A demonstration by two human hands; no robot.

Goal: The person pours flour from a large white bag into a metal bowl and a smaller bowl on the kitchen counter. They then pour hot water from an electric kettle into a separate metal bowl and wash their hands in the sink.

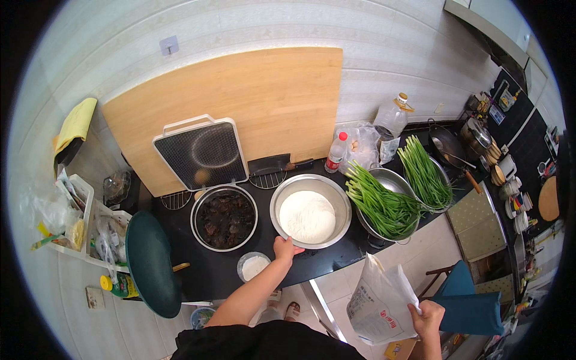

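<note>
My left hand (286,250) grips the near rim of a wide stainless-steel bowl (344,211) on the black countertop. A mound of white flour (308,217) fills its middle. Off to the right, my right hand (426,317) clutches the edge of a white woven sack (382,301) that bears printing and hangs over the floor. The sack's contents are hidden. Beneath my left forearm stands a small clear bowl (254,267) of white powder. Left of the steel bowl, another metal bowl (193,220) contains dark soaked pieces, perhaps wood ear mushrooms (226,221).
Garlic chives (382,202) lie across a steel basin at the right, beside a second heaped basin. A cleaver (270,165), a red-capped bottle (336,153) and a large wooden board (279,99) line the wall. A dark green wok lid (150,265) stands at the left edge. A blue chair (468,310) is lower right.
</note>
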